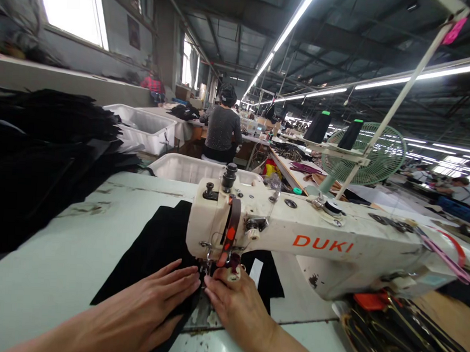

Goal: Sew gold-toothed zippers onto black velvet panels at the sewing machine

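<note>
Head view: your left hand lies flat on the black fabric, long fingers close together, thumb apart. Your right hand is across the presser foot from it, fingers bent, tips right beside the foot; can't tell whether they pinch the cloth or just press it. Fabric sits on the pale worktable, left of and under the machine head, and shows again past your right hand, with a white strip there. Lower right: black pieces with gold-coloured edging. Over the work: white sewing machine, DUKI in orange on its arm. Left of you: big pile of black pieces. Just past the machine: white tub, second white tub beyond it, leftward. Dark thread cones with green tops stand at right, green fan behind. Farther: person in a dark top, back to you; person in red by the left wall. Long ceiling lights run off overhead.
</note>
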`<state>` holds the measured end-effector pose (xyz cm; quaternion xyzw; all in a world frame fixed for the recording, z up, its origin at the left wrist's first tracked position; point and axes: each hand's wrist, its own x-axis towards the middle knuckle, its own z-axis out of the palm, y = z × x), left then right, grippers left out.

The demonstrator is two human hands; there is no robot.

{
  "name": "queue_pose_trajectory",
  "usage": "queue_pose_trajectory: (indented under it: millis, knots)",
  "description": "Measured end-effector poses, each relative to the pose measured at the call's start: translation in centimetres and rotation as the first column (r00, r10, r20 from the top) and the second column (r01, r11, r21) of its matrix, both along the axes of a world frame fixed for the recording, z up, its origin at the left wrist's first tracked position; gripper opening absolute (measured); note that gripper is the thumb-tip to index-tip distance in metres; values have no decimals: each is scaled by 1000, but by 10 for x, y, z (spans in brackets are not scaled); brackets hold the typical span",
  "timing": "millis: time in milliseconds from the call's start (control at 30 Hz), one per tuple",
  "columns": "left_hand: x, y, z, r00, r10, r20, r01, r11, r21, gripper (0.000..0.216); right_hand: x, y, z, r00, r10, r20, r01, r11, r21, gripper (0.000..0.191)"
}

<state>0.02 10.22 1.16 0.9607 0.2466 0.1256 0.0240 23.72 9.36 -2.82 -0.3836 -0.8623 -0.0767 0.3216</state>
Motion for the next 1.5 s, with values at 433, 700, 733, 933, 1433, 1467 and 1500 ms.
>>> queue_pose_trajectory:
  millis: [433, 700, 733, 933, 1433, 1467, 1500]
  knots:
    - [-2, 5, -9, 999, 17, 31, -22, 985, 173, 71, -1, 6, -5, 996, -27, -80, 31, 998, 46, 21]
    - [-2, 7, -7, 999, 33, 26, -37, 988, 150, 57, 0, 5, -10, 994, -77, -83, 81, 996, 44, 23]
    - [-1, 6, -6, 998, 37, 42, -42, 992, 118, 58, -1, 4, -7, 993, -78, -86, 81, 996, 41, 23]
    - [0, 3, 3, 998, 50, 33, -50, 999, -6, 62, -1, 1, 12, 986, -61, -158, 64, 998, 19, 16]
    - [-8, 1, 4, 985, 151, 80, -136, 976, -168, 52, 4, 2, 20, 982, -111, -156, 127, 987, 98, 26]
    - [-10, 2, 3, 986, 157, 60, -144, 973, -179, 57, 5, 2, 19, 982, -117, -145, 133, 986, 102, 27]
    - [-11, 5, 2, 987, 157, 32, -149, 970, -190, 62, 7, 3, 16, 983, -124, -133, 138, 985, 101, 27]
